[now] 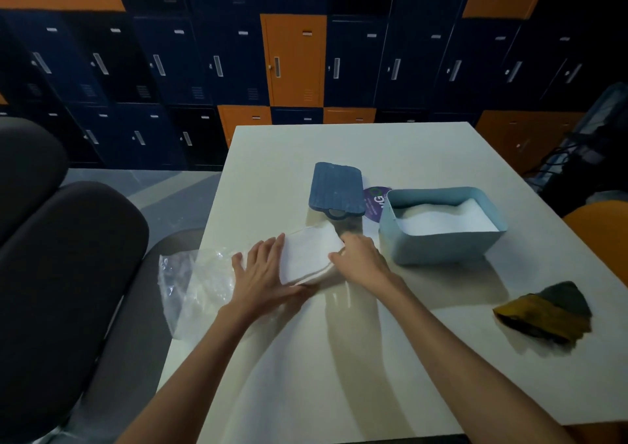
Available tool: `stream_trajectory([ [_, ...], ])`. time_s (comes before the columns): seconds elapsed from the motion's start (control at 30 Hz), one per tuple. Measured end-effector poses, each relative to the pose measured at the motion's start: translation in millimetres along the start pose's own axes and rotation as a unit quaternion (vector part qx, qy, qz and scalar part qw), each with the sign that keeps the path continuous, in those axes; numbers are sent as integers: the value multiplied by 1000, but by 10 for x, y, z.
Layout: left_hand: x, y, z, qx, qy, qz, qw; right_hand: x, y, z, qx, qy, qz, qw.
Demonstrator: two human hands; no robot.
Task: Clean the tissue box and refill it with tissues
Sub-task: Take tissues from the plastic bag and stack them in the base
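Observation:
A light blue tissue box [438,243] stands open on the white table [339,358], with white tissues [445,217] lying inside it. Its dark blue ribbed lid [336,188] lies flat behind and to the left of the box. A stack of white tissues [311,251] rests on the table between my hands. My left hand [263,270] lies with fingers spread on the stack's left side and the clear plastic wrapper [193,280]. My right hand [360,256] grips the stack's right end.
A crumpled yellow and grey cloth [543,311] lies at the table's right. A purple round label [375,202] peeks out between lid and box. Dark chairs [61,273] stand at the left. Blue and orange lockers [292,59] line the wall behind.

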State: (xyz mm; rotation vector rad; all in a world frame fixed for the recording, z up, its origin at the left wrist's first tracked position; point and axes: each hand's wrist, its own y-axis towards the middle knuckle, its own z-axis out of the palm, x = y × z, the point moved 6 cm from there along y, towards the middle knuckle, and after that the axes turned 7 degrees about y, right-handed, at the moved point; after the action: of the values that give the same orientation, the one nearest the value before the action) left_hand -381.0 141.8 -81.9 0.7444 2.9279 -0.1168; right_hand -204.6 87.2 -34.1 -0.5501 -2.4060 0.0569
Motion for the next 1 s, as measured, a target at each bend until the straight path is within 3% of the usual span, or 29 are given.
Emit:
stream_trajectory([
  [0.17, 2, -10, -11, -16, -22, 3, 1000, 11, 15, 87, -25, 97, 47, 994],
  [0.33, 13, -14, -25, -19, -46, 3, 999, -124, 58, 235, -23, 323, 155, 933],
  [0.5, 30, -34, -67, -18, -81, -8, 996, -83, 7, 223, 9, 396, 183, 900],
  [0.73, 7, -38, -124, 31, -126, 13, 991, 117, -166, -99, -34, 361, 87, 928],
  [0.93, -143, 90, -656, -9, -241, 34, 970, 134, -234, -391, -31, 364, -7, 931],
  [1.0, -220, 169, -857, 16, -303, 49, 952, 100, -241, -435, -12, 381, -23, 924],
])
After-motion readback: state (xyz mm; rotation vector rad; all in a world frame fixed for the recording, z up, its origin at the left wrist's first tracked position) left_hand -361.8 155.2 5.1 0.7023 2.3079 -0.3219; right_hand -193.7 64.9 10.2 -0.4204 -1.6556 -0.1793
